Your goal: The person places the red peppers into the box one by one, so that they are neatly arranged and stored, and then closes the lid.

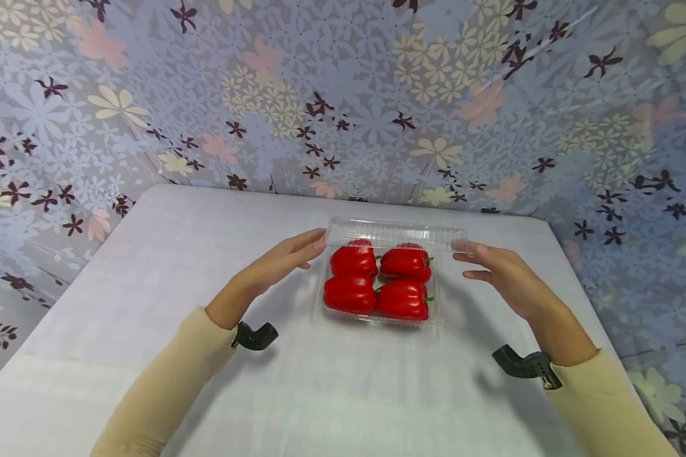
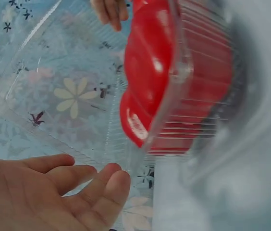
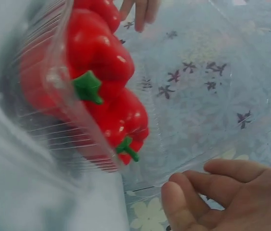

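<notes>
Several red bell peppers (image 1: pixel 350 294) with green stems lie in a clear plastic clamshell box (image 1: pixel 371 319) on the table. The box's hinged lid (image 1: pixel 397 235) stands raised at the far side. At the lid's left edge is my left hand (image 1: pixel 277 263), its fingers nearly straight and the fingertips close against the plastic in the left wrist view. My right hand (image 1: pixel 505 276) is at the lid's right edge, fingers relaxed and slightly bent. Whether its fingertips touch the lid (image 3: pixel 198 110) is hard to tell. Neither hand is curled round anything.
A white cloth covers the table (image 1: pixel 343 393) under the box. Behind it hangs a floral-patterned curtain (image 1: pixel 343 127), close to the table's back edge. Dark camera mounts, one on the left wrist (image 1: pixel 255 336) and one on the right (image 1: pixel 526 367), stick out inward.
</notes>
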Available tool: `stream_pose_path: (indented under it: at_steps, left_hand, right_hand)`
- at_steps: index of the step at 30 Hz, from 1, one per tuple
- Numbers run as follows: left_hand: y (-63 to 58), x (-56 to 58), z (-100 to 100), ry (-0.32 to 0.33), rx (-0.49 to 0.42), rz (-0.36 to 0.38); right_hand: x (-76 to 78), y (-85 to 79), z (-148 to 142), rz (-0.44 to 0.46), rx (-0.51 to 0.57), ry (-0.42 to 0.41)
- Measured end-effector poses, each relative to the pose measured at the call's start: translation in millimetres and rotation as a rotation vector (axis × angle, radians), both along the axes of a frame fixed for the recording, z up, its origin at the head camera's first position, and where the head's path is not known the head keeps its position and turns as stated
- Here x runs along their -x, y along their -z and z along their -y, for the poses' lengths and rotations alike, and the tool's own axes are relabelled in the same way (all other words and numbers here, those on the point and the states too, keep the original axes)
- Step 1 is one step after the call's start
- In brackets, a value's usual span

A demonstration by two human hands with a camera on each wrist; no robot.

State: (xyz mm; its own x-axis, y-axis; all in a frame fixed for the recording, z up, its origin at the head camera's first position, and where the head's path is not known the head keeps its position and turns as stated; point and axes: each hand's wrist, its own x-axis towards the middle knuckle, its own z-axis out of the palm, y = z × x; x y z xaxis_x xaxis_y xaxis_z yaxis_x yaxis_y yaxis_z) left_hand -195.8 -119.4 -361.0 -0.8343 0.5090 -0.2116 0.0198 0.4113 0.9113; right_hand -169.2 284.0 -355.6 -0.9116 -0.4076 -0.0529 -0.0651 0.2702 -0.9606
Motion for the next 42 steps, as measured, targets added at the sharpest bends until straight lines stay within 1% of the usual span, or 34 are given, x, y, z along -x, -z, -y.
stream_pose_path:
  at_steps: [4, 8, 10, 14, 18, 23, 25, 30, 34, 36, 39, 42]
  left_hand:
    - [9.7, -5.0, 1, -0.007, -0.014, -0.031]
    - [20.9, -12.9, 5, -0.035, -0.057, -0.076]
    - [26.2, -16.4, 6, -0.033, -0.07, -0.103]
    - [34.8, -21.3, 9, -0.007, -0.072, -0.153]
    - [38.6, -24.9, 10, 0.006, -0.044, -0.19]
    - [41.6, -25.2, 11, 0.016, -0.018, -0.185]
    - [43.3, -24.2, 12, 0.026, -0.03, -0.172]
    - [50.5, -21.3, 14, 0.065, -0.089, -0.14]
    - [58.3, -22.4, 16, 0.082, -0.12, -0.17]
    - [62.1, -23.8, 17, 0.089, -0.139, -0.195]
    - [66.4, -26.6, 17, 0.084, -0.168, -0.201]
    - [69.5, -30.7, 16, 0.062, -0.149, -0.187]
  right_hand:
    - [-3.6, 7.0, 0, -0.062, 0.009, -0.019]
    - [-10.1, 16.5, -1, -0.108, -0.038, -0.046]
    - [-12.8, 20.3, -1, -0.108, -0.067, -0.047]
    - [-16.3, 25.0, -1, -0.083, -0.102, -0.032]
    - [-19.9, 30.2, -1, -0.068, -0.102, -0.035]
    - [-23.0, 38.2, 0, -0.08, -0.076, -0.056]
    - [-24.2, 41.2, 1, -0.096, -0.085, -0.065]
    - [-27.0, 48.6, 2, -0.166, -0.154, -0.069]
    - [-28.0, 53.9, 4, -0.195, -0.188, -0.062]
    - [-28.6, 56.7, 5, -0.21, -0.219, -0.055]
    - [-29.9, 61.6, 6, -0.253, -0.298, -0.034]
    - [-32.2, 66.2, 9, -0.283, -0.382, -0.002]
